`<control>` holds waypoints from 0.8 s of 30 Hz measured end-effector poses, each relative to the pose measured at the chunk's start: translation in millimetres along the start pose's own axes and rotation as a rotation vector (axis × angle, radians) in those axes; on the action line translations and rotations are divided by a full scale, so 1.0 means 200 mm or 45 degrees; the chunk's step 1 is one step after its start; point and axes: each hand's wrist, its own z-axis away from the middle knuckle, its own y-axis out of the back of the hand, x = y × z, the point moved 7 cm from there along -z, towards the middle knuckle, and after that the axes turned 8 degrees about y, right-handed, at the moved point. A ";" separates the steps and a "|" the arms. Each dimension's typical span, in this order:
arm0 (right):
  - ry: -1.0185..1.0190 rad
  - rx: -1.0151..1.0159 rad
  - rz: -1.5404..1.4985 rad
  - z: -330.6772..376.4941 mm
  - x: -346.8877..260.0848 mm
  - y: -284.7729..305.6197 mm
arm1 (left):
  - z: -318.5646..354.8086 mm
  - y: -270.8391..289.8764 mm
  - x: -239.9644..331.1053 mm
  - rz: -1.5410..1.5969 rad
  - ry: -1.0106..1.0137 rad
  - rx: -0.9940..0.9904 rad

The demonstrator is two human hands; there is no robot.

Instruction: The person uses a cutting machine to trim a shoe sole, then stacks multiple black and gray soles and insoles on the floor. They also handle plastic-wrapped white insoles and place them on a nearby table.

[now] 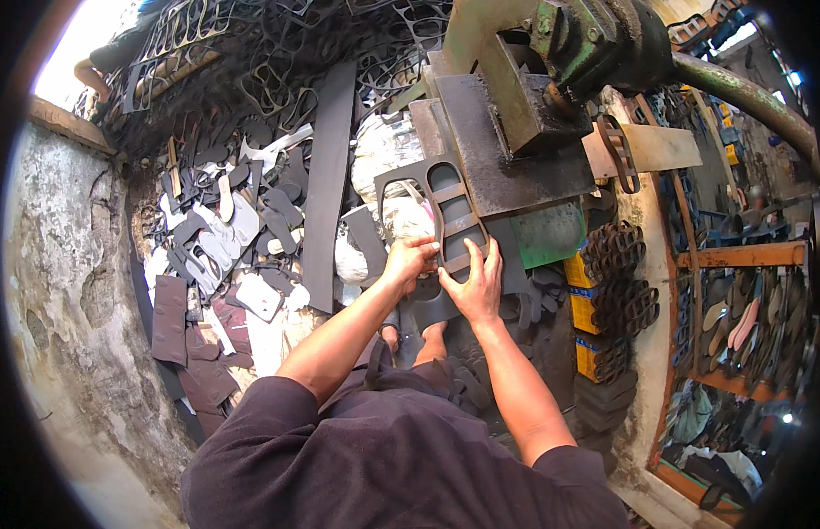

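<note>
A sole-shaped metal cutting die point(456, 214) with crossbars rests on a dark rubber sheet point(389, 181), just in front of the press. The sheet has a sole-shaped hole cut out to the left of the die. My left hand point(413, 262) pinches the die's near left edge, its fingertips close together; the sheet's edge there is partly hidden. My right hand point(477, 278) curls over the near end of the die, thumb on the left and fingers on the right rim. The green, worn press point(524, 115) stands directly beyond both hands.
Sole-shaped scraps point(238, 220) lie heaped at the left, beside a long dark strip point(329, 185). Yellow boxes point(586, 309) and stacked dark dies point(617, 251) stand at the right. A metal bar point(745, 97) reaches out from the press. Shelves point(745, 256) hold soles farther right.
</note>
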 end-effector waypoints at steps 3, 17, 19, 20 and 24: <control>-0.041 -0.020 0.000 -0.01 0.01 -0.01 | 0.00 0.00 0.01 -0.014 0.032 -0.019; -0.156 -0.258 0.163 0.26 0.46 0.19 | -0.16 -0.33 0.20 -0.096 -0.100 -0.182; -0.169 -0.265 0.314 0.22 0.51 0.20 | -0.17 -0.41 0.26 -0.106 -0.127 -0.184; -0.195 -0.229 0.354 0.20 0.54 0.22 | -0.15 -0.46 0.29 -0.141 -0.181 -0.223; -0.192 -0.199 0.357 0.07 0.68 0.25 | -0.06 -0.44 0.28 -0.188 -0.266 -0.256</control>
